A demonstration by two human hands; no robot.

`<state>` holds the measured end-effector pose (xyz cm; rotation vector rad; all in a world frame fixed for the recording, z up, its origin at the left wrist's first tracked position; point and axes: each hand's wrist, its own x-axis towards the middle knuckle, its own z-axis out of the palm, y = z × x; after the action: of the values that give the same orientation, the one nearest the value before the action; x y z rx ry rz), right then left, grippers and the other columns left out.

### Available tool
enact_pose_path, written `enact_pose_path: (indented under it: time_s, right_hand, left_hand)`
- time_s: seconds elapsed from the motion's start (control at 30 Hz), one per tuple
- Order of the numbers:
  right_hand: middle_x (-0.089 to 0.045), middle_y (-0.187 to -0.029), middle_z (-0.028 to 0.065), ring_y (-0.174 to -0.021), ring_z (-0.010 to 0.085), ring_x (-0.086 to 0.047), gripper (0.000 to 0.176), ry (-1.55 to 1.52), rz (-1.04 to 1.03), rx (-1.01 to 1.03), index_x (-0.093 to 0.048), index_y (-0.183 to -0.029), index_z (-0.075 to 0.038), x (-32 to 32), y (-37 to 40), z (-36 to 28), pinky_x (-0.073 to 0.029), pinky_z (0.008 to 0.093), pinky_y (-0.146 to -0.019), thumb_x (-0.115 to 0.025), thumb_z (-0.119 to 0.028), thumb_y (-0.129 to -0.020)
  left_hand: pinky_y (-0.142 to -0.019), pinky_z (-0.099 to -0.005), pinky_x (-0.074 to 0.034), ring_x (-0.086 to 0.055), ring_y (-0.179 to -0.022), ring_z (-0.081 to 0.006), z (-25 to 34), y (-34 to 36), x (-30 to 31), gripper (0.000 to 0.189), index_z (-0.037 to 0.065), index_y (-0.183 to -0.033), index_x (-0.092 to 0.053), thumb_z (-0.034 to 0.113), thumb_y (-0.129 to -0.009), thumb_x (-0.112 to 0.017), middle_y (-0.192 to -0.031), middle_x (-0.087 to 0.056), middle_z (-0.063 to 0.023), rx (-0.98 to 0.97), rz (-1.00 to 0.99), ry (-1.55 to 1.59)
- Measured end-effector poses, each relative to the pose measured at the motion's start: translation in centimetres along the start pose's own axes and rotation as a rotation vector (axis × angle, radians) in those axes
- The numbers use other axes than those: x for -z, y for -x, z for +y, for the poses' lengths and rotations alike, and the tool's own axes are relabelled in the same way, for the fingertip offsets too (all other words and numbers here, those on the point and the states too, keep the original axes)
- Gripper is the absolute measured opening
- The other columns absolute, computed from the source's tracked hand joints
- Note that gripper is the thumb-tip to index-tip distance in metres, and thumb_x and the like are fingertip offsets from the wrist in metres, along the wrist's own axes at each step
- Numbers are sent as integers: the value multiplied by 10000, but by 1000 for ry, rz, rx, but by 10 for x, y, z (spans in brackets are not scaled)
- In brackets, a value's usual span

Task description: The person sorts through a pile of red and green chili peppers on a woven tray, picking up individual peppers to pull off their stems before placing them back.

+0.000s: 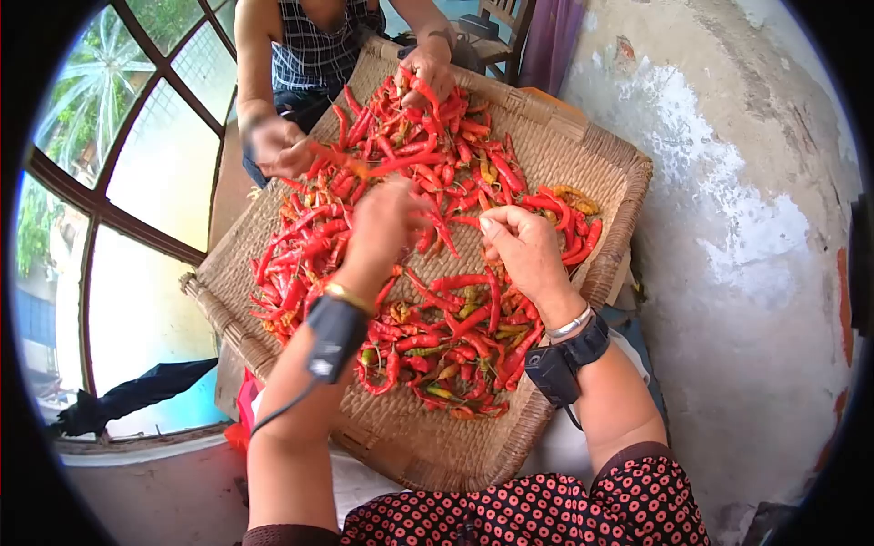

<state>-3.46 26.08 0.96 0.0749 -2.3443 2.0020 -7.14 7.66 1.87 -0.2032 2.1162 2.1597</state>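
Red chili peppers (314, 246), with some orange and greenish ones among them, lie heaped on a large woven tray (437, 446). My left hand (387, 223) is over the middle of the heap, its fingers smeared by motion. To the right, my right hand (523, 246) is closed in a pinch of thumb and forefinger. A red chili pepper (464, 220) points leftward from these fingertips. Both my wrists carry black strapped devices.
Across the tray, another person's hands (280, 147) work among the peppers. A paned window (150, 155) stands at the left, with a dark umbrella (137, 396) below it. A worn plaster wall (728, 255) rises at the right. Behind is a wooden chair (505, 41).
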Motion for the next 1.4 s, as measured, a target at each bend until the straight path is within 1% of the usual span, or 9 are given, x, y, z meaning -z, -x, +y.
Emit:
enact_pose_path:
  time_s: [0.07,0.17,0.43,0.5,0.77,0.87,1.1,1.17,1.4]
  right_hand:
    - [-586,-610,19,-528,74,-551,189,-10,-17,-8,-627,-881,4,-1,3,0,-436,230,-503,-593,-178,-840]
    - [-597,-621,25,-521,81,-551,180,-37,-45,-27,-626,-874,6,-5,3,4,-439,237,-496,-589,-166,-838]
    - [-589,-665,2,-557,66,-549,135,176,-142,63,-620,-885,7,-7,16,-3,-455,211,-526,-568,-112,-845]
    - [-618,-649,112,-582,197,-615,110,120,-86,76,-636,-829,-21,-8,15,-1,-463,301,-545,-602,-119,-791]
    - [-577,-691,20,-574,62,-531,154,-96,-25,-75,-606,-921,11,5,4,-8,-437,196,-541,-530,-115,-875]
    - [-580,-695,18,-568,59,-528,151,-105,-30,-83,-609,-912,12,5,6,-4,-436,193,-540,-536,-114,-870]
    - [-591,-606,108,-535,189,-592,90,27,1,65,-615,-809,-20,-5,9,3,-447,300,-514,-605,-107,-788]
    - [-569,-606,5,-553,43,-539,101,150,-34,167,-614,-859,-2,-6,11,4,-423,209,-501,-571,-91,-839]
    - [-599,-624,56,-565,93,-562,80,154,9,254,-615,-844,-1,-5,13,-5,-440,248,-529,-584,-66,-808]
  left_hand:
    - [-565,-314,-499,-613,-632,-209,-46,-14,1,165,80,-941,-609,159,-816,-538,-860,-629,-75,-685,-126,-1023]
    - [-589,-328,-510,-611,-706,-229,-54,-8,-13,185,114,-909,-609,144,-731,-570,-848,-560,-60,-957,-45,-1504]
    - [-551,-317,-484,-573,-680,-204,-36,-31,0,104,127,-796,-541,104,-695,-553,-746,-499,-44,-1090,-38,-1483]
    - [-551,-336,-480,-568,-678,-228,-19,-36,3,100,114,-801,-527,85,-706,-540,-739,-493,-60,-1129,22,-1361]
    - [-583,-352,-496,-593,-704,-246,6,-56,4,116,60,-873,-577,80,-766,-538,-855,-558,-69,-1081,285,-1406]
    - [-495,-328,-500,-613,-630,-182,-23,-32,-20,89,80,-834,-574,86,-750,-545,-851,-532,-58,-918,-234,-1833]
    - [-493,-323,-490,-606,-599,-206,-53,-28,-18,102,97,-817,-559,148,-730,-575,-758,-518,-48,-889,-369,-1744]
    - [-490,-286,-488,-601,-635,-168,-41,-30,-18,45,125,-741,-555,143,-702,-570,-712,-515,-25,-1179,-259,-1560]
    - [-541,-296,-503,-603,-685,-178,17,-26,-20,89,100,-806,-561,128,-721,-560,-774,-544,-36,-950,-29,-1790]
